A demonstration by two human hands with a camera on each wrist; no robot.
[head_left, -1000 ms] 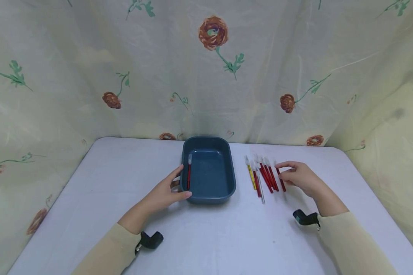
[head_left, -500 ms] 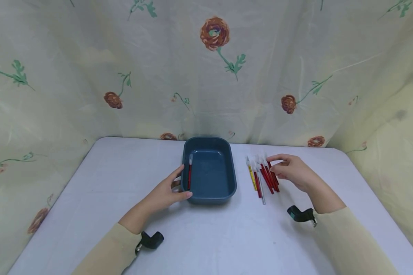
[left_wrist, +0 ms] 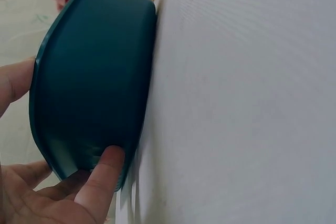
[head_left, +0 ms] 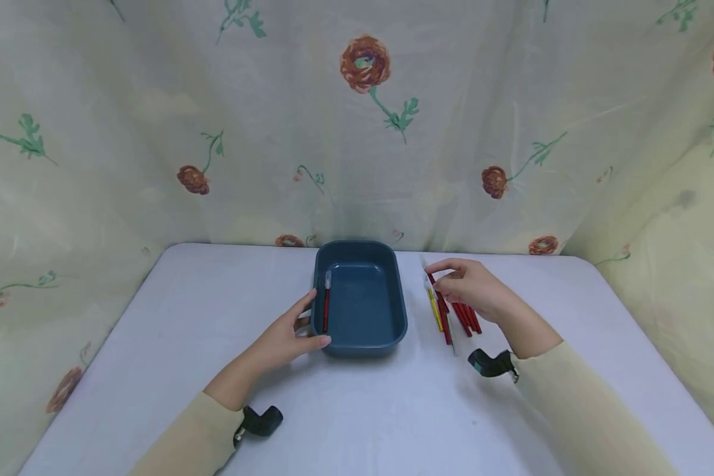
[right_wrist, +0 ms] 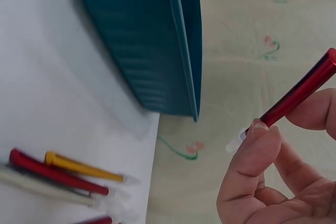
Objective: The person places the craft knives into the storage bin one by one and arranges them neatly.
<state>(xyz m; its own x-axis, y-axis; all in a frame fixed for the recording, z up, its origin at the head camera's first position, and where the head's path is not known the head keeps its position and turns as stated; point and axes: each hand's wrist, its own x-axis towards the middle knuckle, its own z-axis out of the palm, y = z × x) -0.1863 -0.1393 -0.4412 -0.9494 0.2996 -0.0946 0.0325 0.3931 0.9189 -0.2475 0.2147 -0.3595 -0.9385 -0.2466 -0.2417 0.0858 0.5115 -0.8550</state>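
Head view: at centre, the left hand (head_left: 279, 342), fingers spread, touches the bin (head_left: 365, 311); right of centre, the right hand (head_left: 475, 287) hides some pens (head_left: 467, 320), white table (head_left: 369, 416) between. Left wrist view: the bin's inside is hidden, the hand cropped. Right wrist view: fingers pinch a red pen (right_wrist: 302, 90), right, before flowered cloth (right_wrist: 236, 19).
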